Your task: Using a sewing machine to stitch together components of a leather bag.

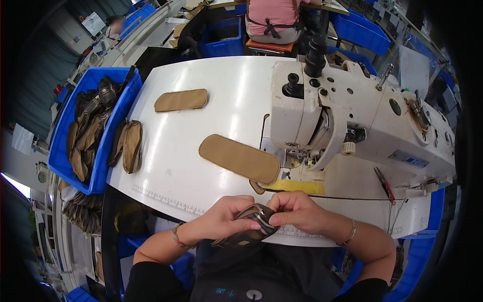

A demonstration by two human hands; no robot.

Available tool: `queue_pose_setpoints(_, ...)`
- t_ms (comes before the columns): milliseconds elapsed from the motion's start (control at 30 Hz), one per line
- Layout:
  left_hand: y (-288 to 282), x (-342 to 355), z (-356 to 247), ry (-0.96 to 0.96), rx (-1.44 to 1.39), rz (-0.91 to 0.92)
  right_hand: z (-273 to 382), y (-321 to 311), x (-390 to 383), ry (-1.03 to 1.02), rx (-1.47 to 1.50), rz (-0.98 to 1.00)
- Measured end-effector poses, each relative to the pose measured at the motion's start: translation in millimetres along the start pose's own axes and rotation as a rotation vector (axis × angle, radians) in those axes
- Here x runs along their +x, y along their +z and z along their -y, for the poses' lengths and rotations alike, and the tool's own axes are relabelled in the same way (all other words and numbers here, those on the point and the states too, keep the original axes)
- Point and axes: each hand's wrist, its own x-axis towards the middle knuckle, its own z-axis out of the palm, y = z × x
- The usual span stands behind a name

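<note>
Between my two hands, over the front edge of the white table, is a dark camouflage-patterned zippered pouch (245, 237). My left hand (224, 217) is closed on its left side, thumb lying across the fabric. Fingertips of my right hand (297, 214) pinch its upper right end, by the zipper. Just beyond my hands lies a long tan fabric panel (239, 158) with rounded ends, its right end beside the needle area of the white sewing machine (362, 105). A smaller tan panel (181, 100) rests farther back on the table.
At the left, a blue bin (103, 168) holds several camouflage pieces, with more pieces (132, 146) on the table beside it. Red-handled snips (385, 185) lie right of the machine's needle. A yellow strip (297, 186) is on the table's near side. A person in pink (274, 17) sits beyond.
</note>
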Motion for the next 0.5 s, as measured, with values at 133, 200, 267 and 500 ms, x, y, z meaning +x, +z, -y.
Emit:
queue_pose_setpoints(133,-1,-1,3,0.009,-0.01,0.009,-5,-2,0,-0.038,-0.047,0.018)
queue_pose_setpoints(200,0,-2,4,-0.012,-0.028,0.015,-5,-2,-1,-0.001,-0.034,0.014)
queue_pose_setpoints(267,1,-4,5,-0.016,-0.03,-0.005,-4,1,-1,-0.018,-0.032,0.014)
queue_pose_setpoints(500,24,-15,-13,-0.029,0.108,-0.306,-8,15,-1,-0.012,-0.248,-0.101)
